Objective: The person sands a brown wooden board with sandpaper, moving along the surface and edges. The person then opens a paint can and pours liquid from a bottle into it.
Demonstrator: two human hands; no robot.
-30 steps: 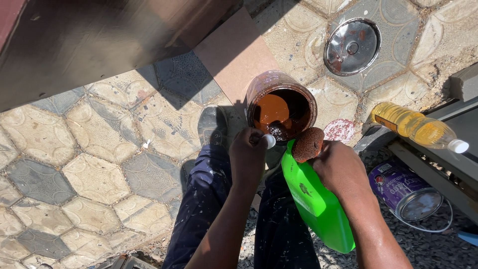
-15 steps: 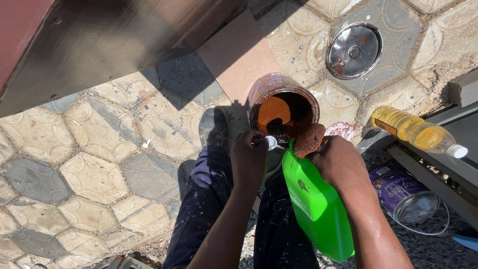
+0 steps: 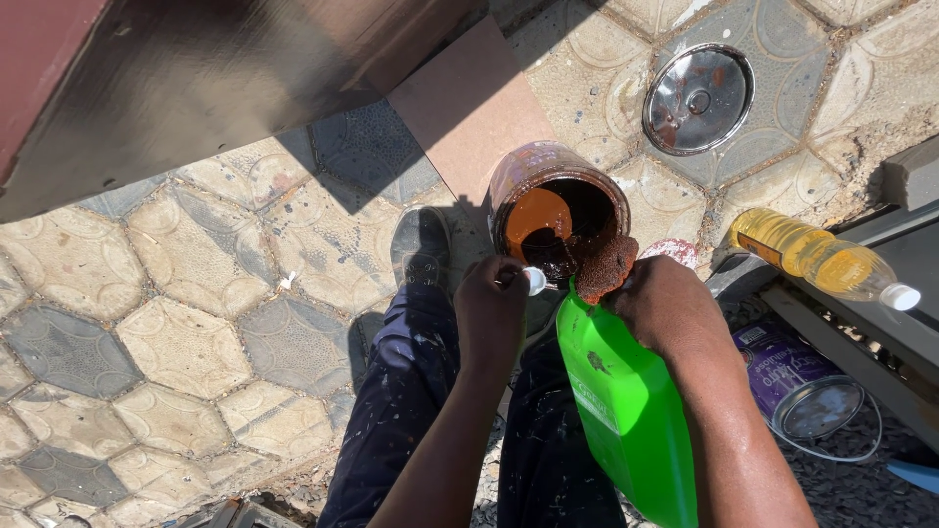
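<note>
Paint work is under way at an open paint tin (image 3: 558, 210) that stands on the patterned paving (image 3: 176, 323) just ahead of the person's dark shoe (image 3: 421, 249). The tin's lid (image 3: 698, 99) is already off and lies well apart, shiny side up. Inside the tin sits dark brown paint with an orange patch on one side; it looks partly filled, and how much more liquid is meant to go in cannot be told

The right hand (image 3: 665, 308) is closed around the neck of a bright green plastic jug (image 3: 626, 411), which is tilted so its top end leans toward the tin's near rim. A rust-brown rag (image 3: 604, 266) sits between that hand and the tin, touching the rim, and hides the jug's mouth, so whether anything is flowing is not visible. The left hand (image 3: 492, 303) is curled shut with a small white cap (image 3: 535, 281) pinched at its fingertips, just beside the jug's top and near the tin's edge. So the jug appears uncapped and brought to the tin; capping it and closing the tin are not yet done

Off to the right, a clear bottle of yellow liquid (image 3: 817, 259) lies on its side on a ledge, and a purple can (image 3: 797, 381) lies below it
</note>
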